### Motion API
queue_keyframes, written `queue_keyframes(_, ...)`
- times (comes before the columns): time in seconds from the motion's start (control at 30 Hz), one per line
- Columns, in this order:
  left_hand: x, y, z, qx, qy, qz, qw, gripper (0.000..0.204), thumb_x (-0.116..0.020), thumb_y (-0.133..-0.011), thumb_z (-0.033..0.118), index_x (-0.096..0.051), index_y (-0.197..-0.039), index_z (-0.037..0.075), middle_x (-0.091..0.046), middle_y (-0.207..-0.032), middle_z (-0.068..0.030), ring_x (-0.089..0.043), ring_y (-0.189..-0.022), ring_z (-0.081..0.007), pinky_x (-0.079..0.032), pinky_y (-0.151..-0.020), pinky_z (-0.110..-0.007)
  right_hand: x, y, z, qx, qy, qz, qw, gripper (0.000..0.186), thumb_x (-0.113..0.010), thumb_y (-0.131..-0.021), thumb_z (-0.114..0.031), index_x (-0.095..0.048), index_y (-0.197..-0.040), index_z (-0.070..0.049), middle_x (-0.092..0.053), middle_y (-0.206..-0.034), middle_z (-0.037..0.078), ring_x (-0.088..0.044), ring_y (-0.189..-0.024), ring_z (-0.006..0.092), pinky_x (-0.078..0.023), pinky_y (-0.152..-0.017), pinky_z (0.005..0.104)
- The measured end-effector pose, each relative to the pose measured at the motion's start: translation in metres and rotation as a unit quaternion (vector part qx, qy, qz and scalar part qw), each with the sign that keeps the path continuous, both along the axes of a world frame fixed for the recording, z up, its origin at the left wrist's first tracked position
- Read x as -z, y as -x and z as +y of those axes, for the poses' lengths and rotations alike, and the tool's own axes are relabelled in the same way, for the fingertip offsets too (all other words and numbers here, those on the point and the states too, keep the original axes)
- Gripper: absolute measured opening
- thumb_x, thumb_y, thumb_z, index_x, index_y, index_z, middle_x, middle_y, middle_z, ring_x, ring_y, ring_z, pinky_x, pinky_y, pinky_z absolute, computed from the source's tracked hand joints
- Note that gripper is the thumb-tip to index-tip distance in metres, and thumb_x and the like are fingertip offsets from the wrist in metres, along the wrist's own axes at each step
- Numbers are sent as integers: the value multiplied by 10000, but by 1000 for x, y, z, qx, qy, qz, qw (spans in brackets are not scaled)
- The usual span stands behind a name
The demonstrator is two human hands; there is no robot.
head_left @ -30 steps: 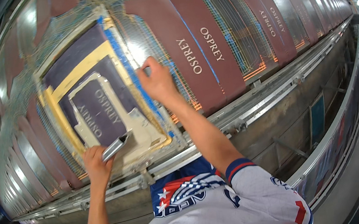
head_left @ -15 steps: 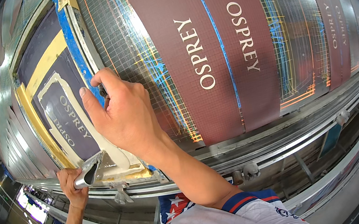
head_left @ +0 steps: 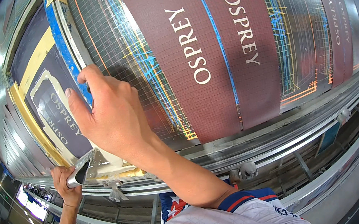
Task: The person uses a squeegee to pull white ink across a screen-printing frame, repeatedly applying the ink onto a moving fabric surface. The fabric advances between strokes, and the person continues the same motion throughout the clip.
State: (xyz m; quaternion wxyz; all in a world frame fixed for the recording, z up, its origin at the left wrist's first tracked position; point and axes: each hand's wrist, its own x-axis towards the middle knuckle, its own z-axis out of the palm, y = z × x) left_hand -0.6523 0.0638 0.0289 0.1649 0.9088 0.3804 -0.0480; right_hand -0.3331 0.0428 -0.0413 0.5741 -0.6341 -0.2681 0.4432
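Note:
A screen frame [head_left: 70, 40] with blue tape on its right rail holds purple mesh [head_left: 37, 56] bordered by yellow tape and pale cream paste, with white lettering inside. My left hand [head_left: 65, 180] grips a silver metal scoop-like tool [head_left: 81, 170] at the frame's lower left, where some cream paste shows. My right hand [head_left: 109, 115], large in the middle, has its index finger hooked on the frame's right rail and its thumb over the mesh; what lies under the palm is hidden.
Maroon lettered panels [head_left: 257, 92] lie along a long gridded printing table [head_left: 297, 49] marked with coloured tape lines, stretching to both sides. A metal rail [head_left: 286, 136] with clamp fittings [head_left: 248, 170] runs along the near edge, above a metal understructure.
My view has swung, so the frame sits farther left. My right forearm now reaches across more diagonally, its hand staying by the frame's right rail. My left hand still holds the tool low at the frame.

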Motion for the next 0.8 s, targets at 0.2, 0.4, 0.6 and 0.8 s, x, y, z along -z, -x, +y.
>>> queue_keyframes(0.2,2,12,-1,7,-9,10,1000,333,-731,-620,-12,-674,-947,19,-547,-845,-120,-534,-827,-321,-399,-753,-415,1,3,-1,-3,7,-18,1000,284,-621,-955,-190,-518,-1073,48,-624,-757,272,-670,-663,457,-554,-570,496)
queue_keyframes(0.4,1,10,-2,-14,2,21,1000,291,-745,-652,27,-664,-932,31,-527,-829,-113,-525,-823,-318,-383,-796,-431,0,0,-1,-6,11,-22,1000,314,-615,-960,-175,-514,-1100,88,-625,-756,274,-682,-661,437,-561,-532,472)
queue_keyframes(0.6,2,10,1,-6,-5,21,1000,294,-751,-654,43,-663,-935,38,-523,-813,-109,-517,-789,-307,-369,-761,-419,-1,-1,0,0,3,-16,1000,320,-622,-955,-177,-515,-1116,78,-622,-765,279,-682,-663,441,-563,-534,474)
queue_keyframes(0.8,1,13,-1,4,-17,16,1000,307,-754,-631,46,-659,-923,46,-527,-794,-95,-527,-777,-302,-357,-740,-414,-1,6,0,-1,20,-26,999,294,-619,-960,-192,-531,-1112,44,-639,-779,270,-686,-675,434,-563,-561,481)
